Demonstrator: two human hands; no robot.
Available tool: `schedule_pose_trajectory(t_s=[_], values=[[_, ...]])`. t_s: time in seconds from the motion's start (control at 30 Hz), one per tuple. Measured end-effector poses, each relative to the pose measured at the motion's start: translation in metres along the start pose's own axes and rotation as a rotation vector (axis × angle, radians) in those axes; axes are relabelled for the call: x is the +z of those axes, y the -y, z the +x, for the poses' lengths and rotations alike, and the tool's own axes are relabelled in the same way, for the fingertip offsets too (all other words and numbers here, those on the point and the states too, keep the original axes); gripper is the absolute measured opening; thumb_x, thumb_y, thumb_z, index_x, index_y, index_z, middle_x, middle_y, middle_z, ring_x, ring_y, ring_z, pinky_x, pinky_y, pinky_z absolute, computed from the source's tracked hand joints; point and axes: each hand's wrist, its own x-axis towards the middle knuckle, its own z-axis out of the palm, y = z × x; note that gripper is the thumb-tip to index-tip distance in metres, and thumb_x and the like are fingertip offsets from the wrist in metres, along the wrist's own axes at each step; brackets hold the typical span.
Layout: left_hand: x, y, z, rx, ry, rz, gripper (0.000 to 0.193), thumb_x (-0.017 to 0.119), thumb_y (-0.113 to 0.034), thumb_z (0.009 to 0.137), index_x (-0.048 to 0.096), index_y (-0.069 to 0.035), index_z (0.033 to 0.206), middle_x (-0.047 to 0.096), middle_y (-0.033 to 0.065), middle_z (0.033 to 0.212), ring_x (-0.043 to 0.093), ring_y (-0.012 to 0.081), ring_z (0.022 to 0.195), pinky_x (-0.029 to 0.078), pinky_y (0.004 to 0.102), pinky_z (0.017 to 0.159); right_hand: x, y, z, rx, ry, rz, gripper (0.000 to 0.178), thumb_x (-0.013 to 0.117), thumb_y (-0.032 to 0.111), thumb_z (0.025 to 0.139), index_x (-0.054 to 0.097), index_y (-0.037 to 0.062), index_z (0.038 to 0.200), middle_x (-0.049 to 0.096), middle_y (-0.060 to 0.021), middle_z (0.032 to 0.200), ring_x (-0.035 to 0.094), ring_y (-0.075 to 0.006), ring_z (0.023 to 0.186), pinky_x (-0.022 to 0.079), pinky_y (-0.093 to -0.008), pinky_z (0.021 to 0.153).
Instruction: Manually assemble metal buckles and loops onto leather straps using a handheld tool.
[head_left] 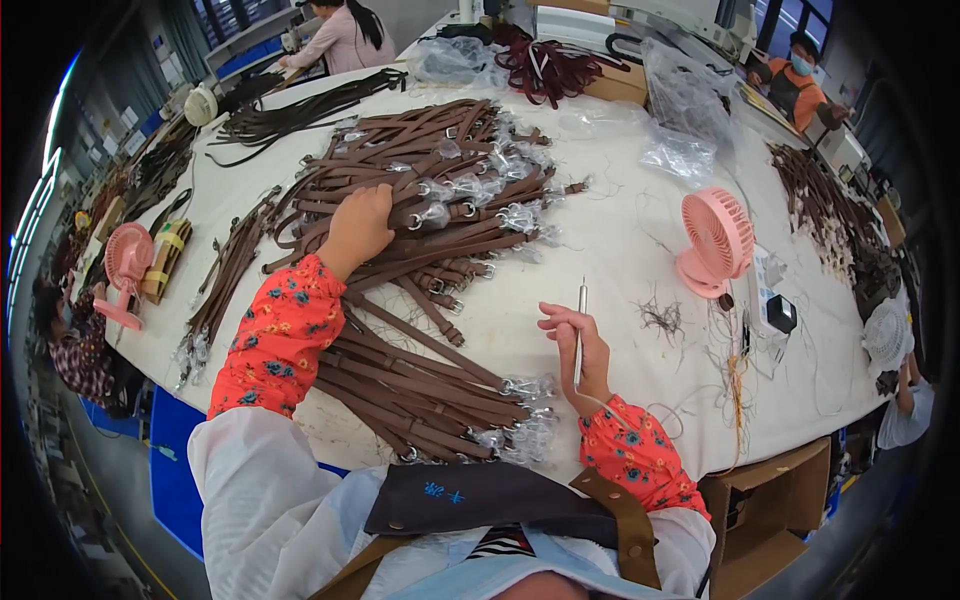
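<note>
A big heap of brown leather straps point(400, 135) with metal buckles and plastic-wrapped clasps lies on the white-covered table. On its near left side rests my left hand point(358, 228), its fingers bent down around a strap and partly hidden. Closer to me is a second bundle of brown straps point(425, 385), the wrapped clasps at its right end. My right hand point(592, 368), right of the straps, grips a slim silver pen-shaped tool point(581, 335) upright, apart from the straps. A thin pale cord trails from the tool's lower end past my wrist.
To the right stand a pink fan point(715, 240) and a power strip point(772, 305), near loose threads point(662, 316). Another pink fan point(127, 260) is at the left. Dark red straps point(540, 68) and clear plastic bags point(685, 95) lie at the back. Co-workers sit around.
</note>
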Motion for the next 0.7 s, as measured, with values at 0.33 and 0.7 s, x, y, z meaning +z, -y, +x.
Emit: schedule_pose_trajectory(t_s=[0.33, 0.7], values=[[-0.061, 0.012, 0.010, -0.048, -0.225, -0.409, 0.041, 0.073, -0.011, 0.073, 0.056, -0.006, 0.110, 0.067, 0.0202, 0.096, 0.063, 0.0405, 0.094, 0.051, 0.0432, 0.077, -0.002, -0.001, 0.001, 0.047, -0.028, 0.039, 0.016, 0.040, 0.010, 0.103, 0.051, 0.0005, 0.110, 0.063, -0.0177, 0.120, 0.066, -0.0193, 0.096, 0.053, -0.0306, 0.082], [-0.140, 0.008, 0.014, 0.021, -0.661, -0.410, 0.045, 0.062, 0.011, 0.074, 0.058, -0.003, 0.116, 0.068, 0.0146, 0.102, 0.068, 0.0285, 0.091, 0.052, 0.0319, 0.078, -0.005, 0.000, 0.004, 0.079, -0.080, 0.085, 0.017, 0.040, 0.011, 0.104, 0.051, 0.0003, 0.110, 0.062, -0.0183, 0.120, 0.065, -0.0195, 0.095, 0.052, -0.0305, 0.081]])
